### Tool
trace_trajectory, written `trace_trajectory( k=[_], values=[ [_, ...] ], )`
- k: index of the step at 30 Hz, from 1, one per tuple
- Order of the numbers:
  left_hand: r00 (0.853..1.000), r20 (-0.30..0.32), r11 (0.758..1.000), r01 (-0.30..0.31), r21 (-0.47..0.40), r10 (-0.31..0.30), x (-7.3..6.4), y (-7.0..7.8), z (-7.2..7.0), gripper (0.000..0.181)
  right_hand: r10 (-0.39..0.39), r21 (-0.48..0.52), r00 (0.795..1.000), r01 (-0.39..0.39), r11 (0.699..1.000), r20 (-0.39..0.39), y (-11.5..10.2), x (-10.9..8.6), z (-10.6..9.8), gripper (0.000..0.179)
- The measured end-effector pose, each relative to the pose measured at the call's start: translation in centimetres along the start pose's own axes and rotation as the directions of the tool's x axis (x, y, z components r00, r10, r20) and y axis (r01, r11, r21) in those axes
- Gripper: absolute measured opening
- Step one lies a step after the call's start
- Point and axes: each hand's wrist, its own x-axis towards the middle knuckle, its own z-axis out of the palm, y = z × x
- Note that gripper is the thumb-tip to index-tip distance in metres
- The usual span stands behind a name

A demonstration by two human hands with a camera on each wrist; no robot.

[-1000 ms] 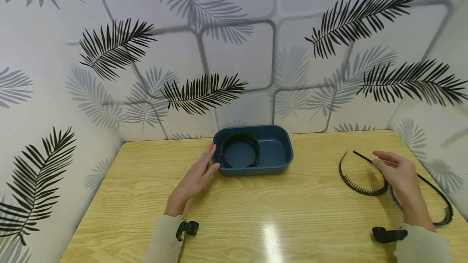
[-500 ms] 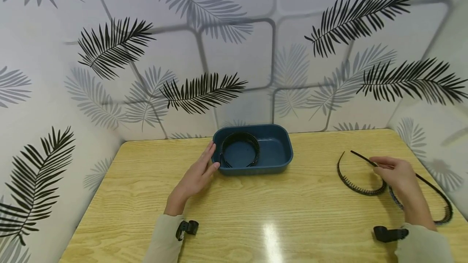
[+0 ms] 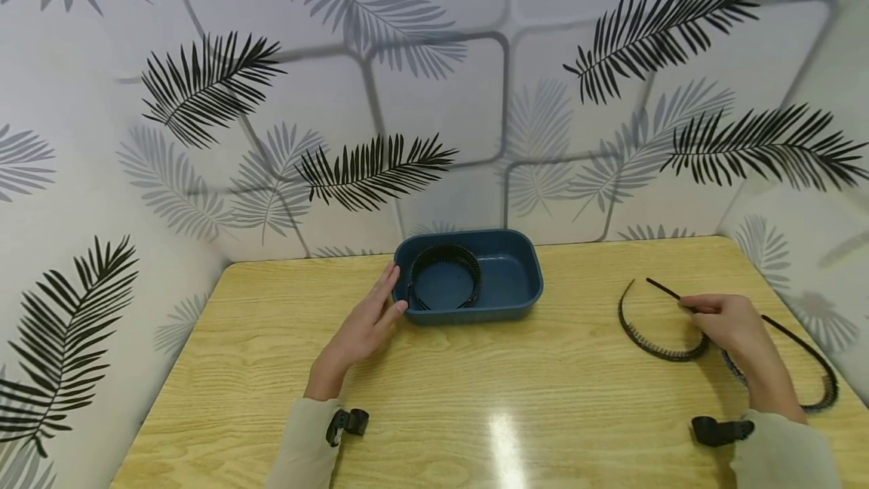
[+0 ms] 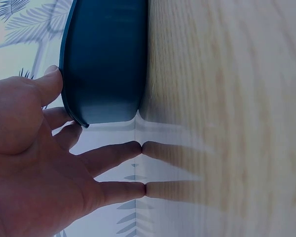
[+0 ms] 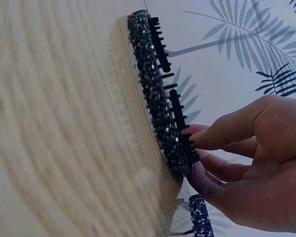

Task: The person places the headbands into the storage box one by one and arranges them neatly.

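Observation:
My left hand [image 3: 360,329] rests against the left end of a dark blue plastic box [image 3: 511,281], thumb at its near corner. In the left wrist view, two fingertips touch the table. Inside the box, on its left side, lies a black toothed headband [image 3: 448,253]; whether more than one is stacked there I cannot tell. At the right, my right hand [image 3: 736,327] pinches a black headband [image 3: 668,355] with comb teeth and a glittery dark outer band. Partly hidden under that hand is another headband [image 3: 824,392], whose blue sequins [image 5: 201,217] show in the right wrist view.
Everything stands on a light wood-grain table [image 3: 434,406]. A leaf-patterned wall [image 3: 448,112] rises directly behind the box, with side walls left and right. A black camera strap sits on each wrist.
My right hand has shifted slightly left, drawing the pinched headband with it, away from the blue-sequined one. The left hand and the box have stayed in place.

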Motion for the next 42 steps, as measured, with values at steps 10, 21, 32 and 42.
trace_trajectory(
  k=[10, 21, 32, 42],
  values=[
    [1.0, 0.008, 1.0, 0.013, 0.005, -0.013, -0.1, 0.14, -0.14, 0.062, -0.031, -0.012, 1.0, 0.031, 0.999, 0.001, -0.22, 0.05, 0.45, 0.044],
    [1.0, -0.002, 1.0, -0.008, -0.002, 0.008, 0.16, 0.05, -0.11, 0.061, -0.012, 0.148, 1.0, 0.009, 0.989, 0.022, 0.26, 0.18, 0.19, 0.057],
    [1.0, 0.007, 1.0, 0.005, -0.004, -0.005, 0.05, 0.05, -0.15, 0.06, -0.02, 0.253, 0.997, 0.001, 0.967, 0.073, -0.21, 0.01, -0.11, 0.065],
    [1.0, 0.003, 1.0, -0.002, -0.003, 0.002, 0.0, 0.01, -0.07, 0.061, -0.045, 0.351, 0.996, 0.017, 0.936, 0.072, -0.27, -0.03, -0.06, 0.064]
  ],
)
